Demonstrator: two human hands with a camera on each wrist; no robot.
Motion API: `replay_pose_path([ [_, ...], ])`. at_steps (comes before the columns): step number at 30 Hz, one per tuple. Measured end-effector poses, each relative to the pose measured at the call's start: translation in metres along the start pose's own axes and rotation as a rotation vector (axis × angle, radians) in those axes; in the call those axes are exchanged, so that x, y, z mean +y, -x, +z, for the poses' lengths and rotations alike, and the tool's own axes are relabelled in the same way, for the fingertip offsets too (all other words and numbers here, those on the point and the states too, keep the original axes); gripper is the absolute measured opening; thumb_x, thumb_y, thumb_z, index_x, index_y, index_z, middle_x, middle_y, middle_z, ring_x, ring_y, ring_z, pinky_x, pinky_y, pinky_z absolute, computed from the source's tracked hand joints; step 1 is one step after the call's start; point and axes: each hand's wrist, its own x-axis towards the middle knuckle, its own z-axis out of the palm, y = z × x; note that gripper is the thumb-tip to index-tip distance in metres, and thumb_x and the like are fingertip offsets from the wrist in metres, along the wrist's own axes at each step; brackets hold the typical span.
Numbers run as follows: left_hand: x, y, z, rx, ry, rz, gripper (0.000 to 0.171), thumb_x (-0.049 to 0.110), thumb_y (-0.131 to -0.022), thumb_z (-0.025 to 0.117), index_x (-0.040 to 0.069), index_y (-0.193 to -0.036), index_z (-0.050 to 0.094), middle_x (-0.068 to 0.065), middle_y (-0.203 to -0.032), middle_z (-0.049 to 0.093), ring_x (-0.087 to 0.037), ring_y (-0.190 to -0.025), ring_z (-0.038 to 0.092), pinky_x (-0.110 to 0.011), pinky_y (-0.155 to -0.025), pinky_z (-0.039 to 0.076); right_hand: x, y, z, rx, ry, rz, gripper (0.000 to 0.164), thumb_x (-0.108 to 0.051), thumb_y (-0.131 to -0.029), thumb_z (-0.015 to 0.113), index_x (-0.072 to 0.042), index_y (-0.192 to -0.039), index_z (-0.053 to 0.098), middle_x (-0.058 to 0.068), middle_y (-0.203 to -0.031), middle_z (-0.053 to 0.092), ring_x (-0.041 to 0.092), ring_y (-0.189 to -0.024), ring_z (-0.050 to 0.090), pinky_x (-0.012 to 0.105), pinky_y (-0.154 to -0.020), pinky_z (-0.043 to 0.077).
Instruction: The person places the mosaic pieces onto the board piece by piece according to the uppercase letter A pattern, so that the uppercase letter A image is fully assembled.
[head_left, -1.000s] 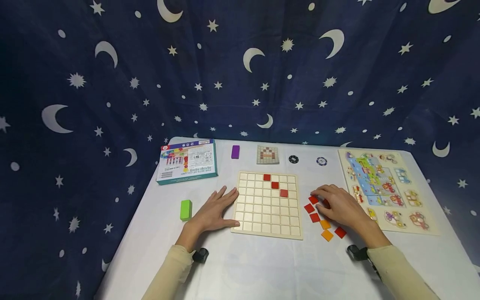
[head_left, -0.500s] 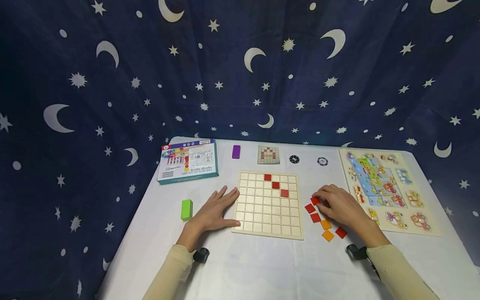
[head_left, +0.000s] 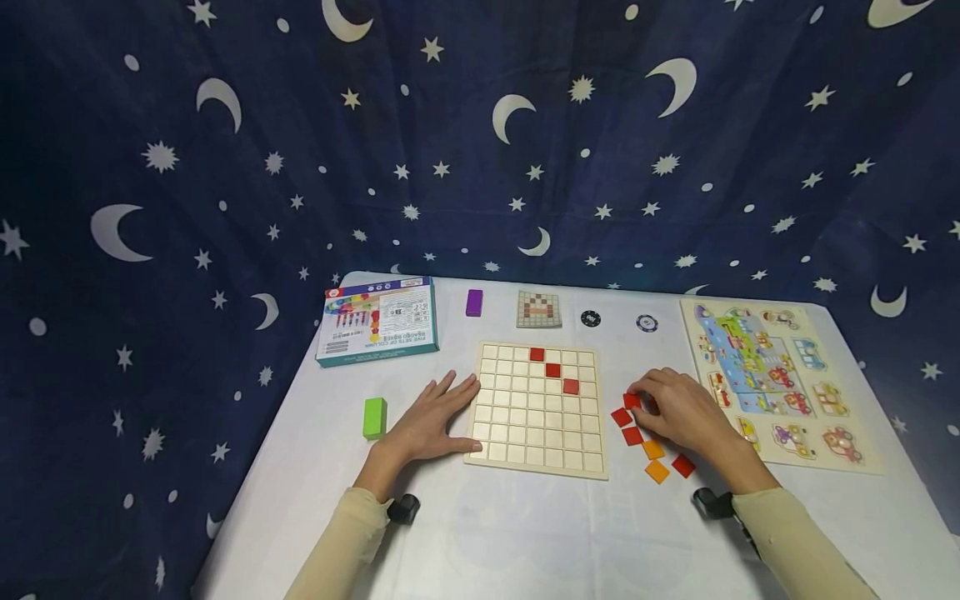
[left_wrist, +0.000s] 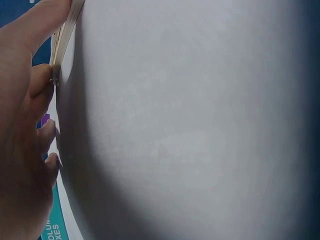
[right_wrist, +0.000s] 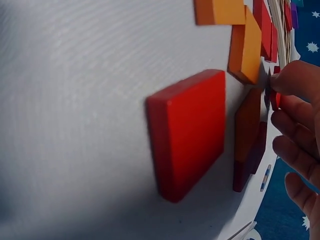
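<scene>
My left hand [head_left: 429,423] lies with its fingers spread along the left edge of a pale wooden grid board [head_left: 537,432]; the thumb touches the front left corner. Three red square tiles sit in a diagonal in the board's upper cells, among them one red tile [head_left: 552,370]. To the board's right, my right hand [head_left: 681,411] pinches another red tile [right_wrist: 276,95] between thumb and fingertip, low over the cloth. Near it lie loose red tiles, one of them large in the right wrist view [right_wrist: 195,135], and orange tiles [head_left: 657,472]. More tiles show under the palm there.
A green block [head_left: 374,418] and a boxed toy set [head_left: 378,322] stand on the left. Behind the board are a purple block [head_left: 474,302], a pattern card [head_left: 538,309], a black chip [head_left: 591,318] and a blue-white chip [head_left: 647,322]. A picture puzzle [head_left: 783,383] lies right.
The right hand and its red tile have barely moved. The left hand stays at the board's edge, and the whole head view has drifted slightly to the right.
</scene>
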Motion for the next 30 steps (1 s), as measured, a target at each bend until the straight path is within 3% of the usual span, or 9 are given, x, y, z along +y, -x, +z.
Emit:
replay_pose_path([
  [7,0.000,0.000,-0.001,-0.010,-0.013,-0.006,0.105,0.065,-0.087,0.079,0.026,-0.170,0.028,0.010,-0.179,0.022,-0.027,-0.171,0.009,-0.053,-0.140,0.009,-0.005,-0.004,0.000,0.021,0.005,0.016,0.029,-0.027,-0.089,0.082,-0.009,-0.111,0.079,0.010,-0.109,0.075,0.025,-0.096,0.063,0.049,-0.089,0.057],
  [14,0.000,0.000,-0.001,-0.015,-0.010,-0.008,0.106,0.066,-0.087,0.079,0.026,-0.170,0.028,0.010,-0.179,0.023,-0.027,-0.171,0.009,-0.054,-0.140,0.010,-0.025,-0.014,0.000,0.016,-0.008,0.020,0.031,-0.030,-0.088,0.083,-0.010,-0.112,0.080,0.010,-0.110,0.076,0.028,-0.099,0.066,0.053,-0.092,0.058],
  [22,-0.001,0.000,0.000,-0.011,-0.021,-0.011,0.106,0.065,-0.087,0.079,0.026,-0.170,0.028,0.010,-0.179,0.022,-0.027,-0.171,0.010,-0.053,-0.140,0.011,-0.055,-0.032,0.009,0.040,-0.016,-0.086,0.030,-0.031,-0.087,0.085,-0.012,-0.111,0.082,0.005,-0.108,0.079,0.026,-0.101,0.070,0.049,-0.091,0.059],
  [30,0.000,0.000,-0.001,-0.008,-0.018,-0.003,0.106,0.064,-0.086,0.080,0.025,-0.170,0.028,0.009,-0.179,0.024,-0.028,-0.170,0.011,-0.055,-0.140,0.013,-0.073,-0.041,0.017,0.017,-0.017,-0.096,0.031,-0.031,-0.087,0.085,-0.015,-0.113,0.083,0.002,-0.105,0.078,0.020,-0.093,0.066,0.042,-0.086,0.057],
])
